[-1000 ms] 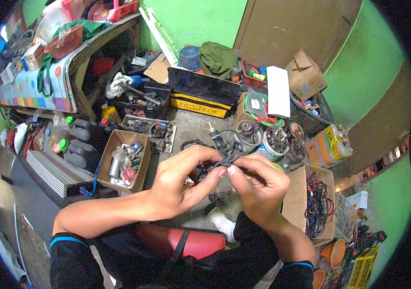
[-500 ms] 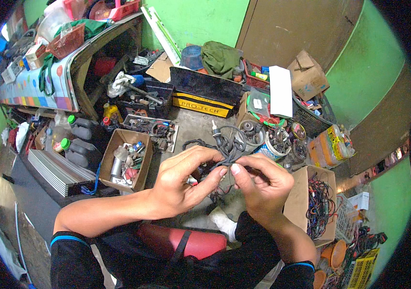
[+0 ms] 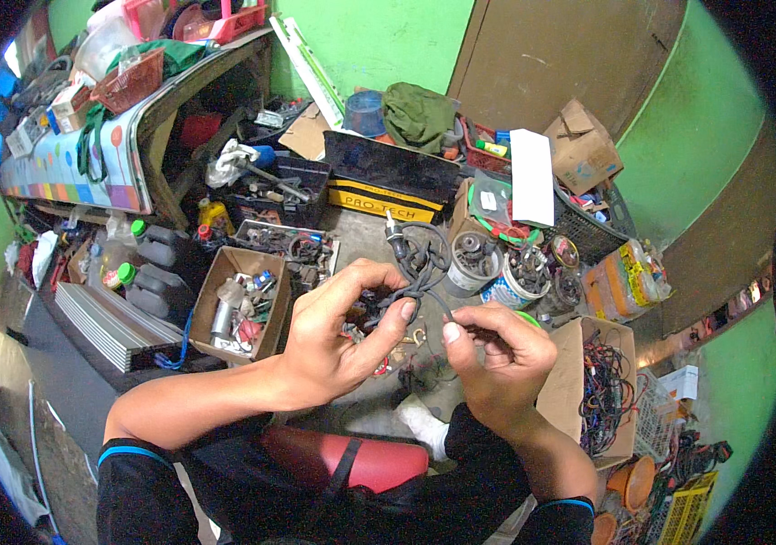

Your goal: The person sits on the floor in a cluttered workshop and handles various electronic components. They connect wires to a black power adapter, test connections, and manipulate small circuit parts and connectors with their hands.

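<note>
A black cable (image 3: 426, 263), looped and tangled, hangs between my hands in the middle of the view. One end carries a dark connector with a pale tip (image 3: 394, 234), pointing up and away from me. My left hand (image 3: 343, 331) pinches the knotted bundle between thumb and forefinger. With thumb and forefinger closed, my right hand (image 3: 500, 356) grips a single strand of the same cable, a little apart from the bundle on its right. Part of the bundle is hidden behind my left fingers.
Cardboard boxes stand on both sides, one of mixed parts (image 3: 270, 348) at left, one of wires (image 3: 624, 400) at right. Ahead are a black and yellow toolbox (image 3: 383, 202) and buckets of metal parts (image 3: 476, 263). A red seat (image 3: 347, 456) is below me.
My hands have drawn apart, with the left moving slightly left together with the bundle. A strand now stretches from the bundle to my right fingers.
</note>
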A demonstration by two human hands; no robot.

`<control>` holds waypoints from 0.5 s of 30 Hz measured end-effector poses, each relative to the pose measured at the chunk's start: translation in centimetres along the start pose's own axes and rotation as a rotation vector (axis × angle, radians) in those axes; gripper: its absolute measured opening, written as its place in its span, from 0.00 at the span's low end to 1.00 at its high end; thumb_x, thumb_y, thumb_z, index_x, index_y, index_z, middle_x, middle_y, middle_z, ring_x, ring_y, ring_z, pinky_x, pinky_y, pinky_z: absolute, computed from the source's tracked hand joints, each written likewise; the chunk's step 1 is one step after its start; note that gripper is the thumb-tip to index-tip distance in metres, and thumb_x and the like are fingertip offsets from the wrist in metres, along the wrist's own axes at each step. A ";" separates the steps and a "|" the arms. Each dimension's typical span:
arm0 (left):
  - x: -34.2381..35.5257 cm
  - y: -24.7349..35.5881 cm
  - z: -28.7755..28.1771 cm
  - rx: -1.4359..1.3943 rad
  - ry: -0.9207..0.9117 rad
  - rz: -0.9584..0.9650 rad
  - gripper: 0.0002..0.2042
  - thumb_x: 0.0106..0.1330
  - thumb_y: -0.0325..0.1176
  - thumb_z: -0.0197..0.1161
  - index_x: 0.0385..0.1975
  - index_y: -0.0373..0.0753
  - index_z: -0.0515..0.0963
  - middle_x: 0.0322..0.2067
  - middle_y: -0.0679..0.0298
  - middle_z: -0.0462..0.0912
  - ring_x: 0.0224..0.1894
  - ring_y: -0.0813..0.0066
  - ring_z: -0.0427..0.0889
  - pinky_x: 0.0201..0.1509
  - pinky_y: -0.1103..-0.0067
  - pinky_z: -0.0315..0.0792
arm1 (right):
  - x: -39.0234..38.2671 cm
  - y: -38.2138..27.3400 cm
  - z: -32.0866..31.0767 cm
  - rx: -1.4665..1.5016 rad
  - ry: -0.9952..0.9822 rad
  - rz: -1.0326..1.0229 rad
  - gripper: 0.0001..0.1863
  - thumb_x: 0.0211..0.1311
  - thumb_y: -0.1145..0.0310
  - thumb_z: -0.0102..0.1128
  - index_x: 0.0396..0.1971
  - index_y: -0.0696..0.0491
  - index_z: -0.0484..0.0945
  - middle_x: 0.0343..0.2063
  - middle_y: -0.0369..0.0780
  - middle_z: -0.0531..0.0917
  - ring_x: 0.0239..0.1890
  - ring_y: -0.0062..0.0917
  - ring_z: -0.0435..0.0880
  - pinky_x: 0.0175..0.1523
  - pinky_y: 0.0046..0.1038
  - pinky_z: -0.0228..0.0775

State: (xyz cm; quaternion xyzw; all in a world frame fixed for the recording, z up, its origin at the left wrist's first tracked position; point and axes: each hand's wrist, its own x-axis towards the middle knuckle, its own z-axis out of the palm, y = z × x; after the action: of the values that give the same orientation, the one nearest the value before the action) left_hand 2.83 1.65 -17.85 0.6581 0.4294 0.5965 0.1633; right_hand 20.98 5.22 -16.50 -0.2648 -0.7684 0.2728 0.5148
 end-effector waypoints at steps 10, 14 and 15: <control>-0.1 0.1 0.5 0.018 -0.126 0.179 0.10 0.55 0.22 0.65 0.36 0.30 0.74 0.30 0.54 0.79 0.30 0.61 0.79 0.33 0.74 0.72 | 0.1 -0.1 0.0 -0.057 -0.044 0.046 0.04 0.50 0.78 0.63 0.27 0.63 0.80 0.22 0.41 0.81 0.22 0.17 0.78 0.26 0.19 0.68; 0.4 -0.4 0.1 0.019 -0.047 0.160 0.09 0.57 0.23 0.64 0.37 0.30 0.74 0.30 0.55 0.78 0.31 0.65 0.78 0.33 0.77 0.71 | 0.2 -0.3 0.4 0.068 -0.010 0.170 0.05 0.52 0.78 0.63 0.28 0.63 0.80 0.23 0.40 0.81 0.26 0.18 0.80 0.30 0.18 0.71; 0.4 -0.3 -0.2 0.003 -0.037 0.097 0.09 0.59 0.23 0.62 0.38 0.30 0.73 0.31 0.56 0.77 0.32 0.69 0.78 0.33 0.78 0.70 | 0.1 -0.2 0.4 0.084 -0.012 0.207 0.05 0.52 0.78 0.63 0.29 0.63 0.80 0.23 0.40 0.81 0.26 0.18 0.80 0.31 0.18 0.71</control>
State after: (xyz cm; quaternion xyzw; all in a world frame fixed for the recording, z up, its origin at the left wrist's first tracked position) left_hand 2.53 2.08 -17.75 0.6892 0.3948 0.5910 0.1411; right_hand 20.61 5.05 -16.43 -0.3195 -0.7279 0.3581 0.4897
